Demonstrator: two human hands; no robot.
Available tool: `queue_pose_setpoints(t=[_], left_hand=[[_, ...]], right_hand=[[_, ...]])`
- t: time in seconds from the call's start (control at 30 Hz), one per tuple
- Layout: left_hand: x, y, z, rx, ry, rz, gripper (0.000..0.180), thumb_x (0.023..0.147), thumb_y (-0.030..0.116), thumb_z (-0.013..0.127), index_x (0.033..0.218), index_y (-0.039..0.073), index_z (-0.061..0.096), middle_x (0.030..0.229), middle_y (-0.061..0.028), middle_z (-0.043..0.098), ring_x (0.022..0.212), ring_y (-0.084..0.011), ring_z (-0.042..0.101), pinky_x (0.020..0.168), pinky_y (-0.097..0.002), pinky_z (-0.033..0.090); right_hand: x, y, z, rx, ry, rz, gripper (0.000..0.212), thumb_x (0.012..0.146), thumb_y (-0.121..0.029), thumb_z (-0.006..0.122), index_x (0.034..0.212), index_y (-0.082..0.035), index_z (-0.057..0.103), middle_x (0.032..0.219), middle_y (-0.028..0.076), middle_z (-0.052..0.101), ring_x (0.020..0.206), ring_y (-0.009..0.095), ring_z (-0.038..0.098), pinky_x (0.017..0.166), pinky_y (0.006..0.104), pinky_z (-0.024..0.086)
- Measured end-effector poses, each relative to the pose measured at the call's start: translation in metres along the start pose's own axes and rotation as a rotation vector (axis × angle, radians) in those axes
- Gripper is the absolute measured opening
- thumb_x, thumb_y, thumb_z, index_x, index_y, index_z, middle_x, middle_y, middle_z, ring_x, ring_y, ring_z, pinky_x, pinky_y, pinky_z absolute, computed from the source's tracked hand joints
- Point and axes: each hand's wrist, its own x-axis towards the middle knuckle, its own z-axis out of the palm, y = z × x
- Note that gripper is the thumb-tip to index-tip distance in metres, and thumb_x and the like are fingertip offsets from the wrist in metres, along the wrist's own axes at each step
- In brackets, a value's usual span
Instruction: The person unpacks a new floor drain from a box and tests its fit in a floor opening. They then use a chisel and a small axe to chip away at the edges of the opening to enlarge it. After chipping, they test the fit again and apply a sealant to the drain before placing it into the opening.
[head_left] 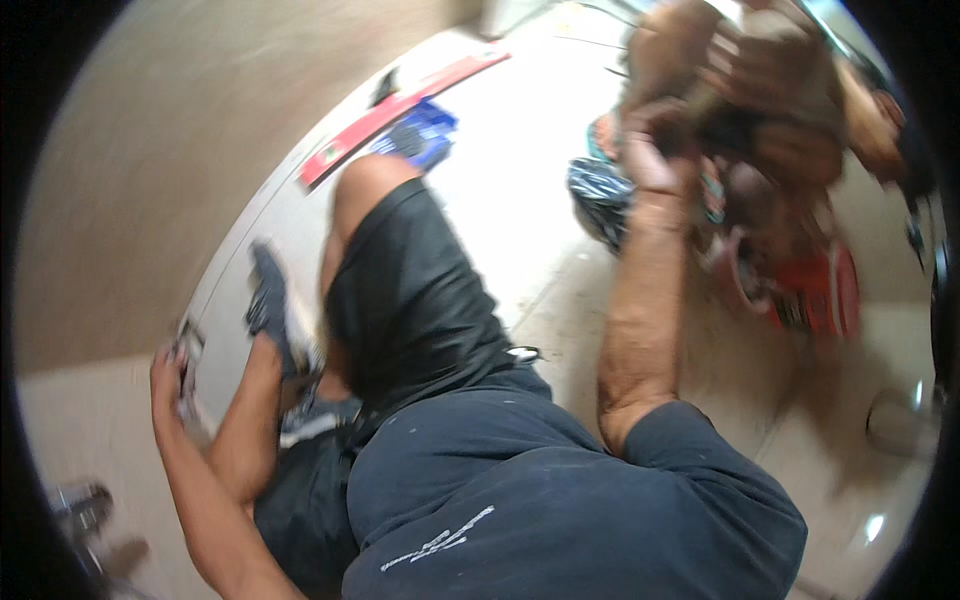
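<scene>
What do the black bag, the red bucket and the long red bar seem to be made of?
The black bag: probably thin, glossy plastic; it is crinkled, with bright highlights.
The red bucket: likely smooth plastic, from its bright red, rounded wall, though blurred.
The long red bar: smooth painted metal or hard plastic; its straight, flat face leaves both open.

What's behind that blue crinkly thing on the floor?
Behind the blue crinkly thing is a long red bar, then a small dark thing. I can't see what's under the blue crinkly thing, because it covers the floor there.
</scene>
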Motion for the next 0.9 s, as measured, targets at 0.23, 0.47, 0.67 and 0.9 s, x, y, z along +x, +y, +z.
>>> queue_pose_setpoints(t=[0.23, 0.47, 0.67, 0.9], left_hand=[[0.037, -0.019, 0.004, -0.135, -0.069, -0.091, 0.010, 0.102, 0.016, 0.059, 0.111, 0.013, 0.061, 0.068, -0.0004, 0.052, 0.048, -0.0138, 0.048, 0.041, -0.0303, 0.039], [0.031, -0.003, 0.029, 0.135, -0.062, -0.022, 0.022, 0.100, 0.023, 0.062, 0.119, 0.012, 0.065, 0.077, -0.0046, 0.061, 0.061, -0.0178, 0.057, 0.049, -0.0347, 0.047], [0.009, 0.020, 0.061, 0.149, -0.028, -0.010, 0.026, 0.098, 0.020, 0.064, 0.122, 0.010, 0.063, 0.084, -0.0065, 0.064, 0.069, -0.0185, 0.060, 0.055, -0.0360, 0.051], [-0.012, -0.004, 0.033, 0.090, 0.075, -0.047, 0.032, 0.096, 0.016, 0.066, 0.127, 0.008, 0.062, 0.093, -0.0087, 0.067, 0.078, -0.0194, 0.064, 0.062, -0.0375, 0.055]], right_hand=[[-0.061, 0.073, -0.032, -0.312, 0.100, -0.151, 0.026, 0.090, -0.011, 0.063, 0.108, 0.006, 0.067, 0.097, 0.016, 0.072, 0.087, 0.027, 0.071, 0.087, 0.0394, 0.063], [-0.132, 0.152, -0.078, -0.625, 0.298, 0.066, 0.010, 0.095, -0.018, 0.058, 0.098, -0.009, 0.057, 0.080, 0.006, 0.065, 0.071, 0.017, 0.066, 0.070, 0.0346, 0.056], [-0.129, 0.204, -0.070, -0.951, 0.260, 0.386, 0.011, 0.097, -0.013, 0.055, 0.104, -0.010, 0.047, 0.070, 0.004, 0.051, 0.054, 0.019, 0.056, 0.044, 0.0380, 0.050], [-0.097, 0.292, -0.122, -1.372, -0.154, 0.664, 0.020, 0.095, -0.025, 0.060, 0.095, -0.005, 0.057, 0.068, 0.009, 0.057, 0.056, 0.024, 0.061, 0.047, 0.0408, 0.047]])
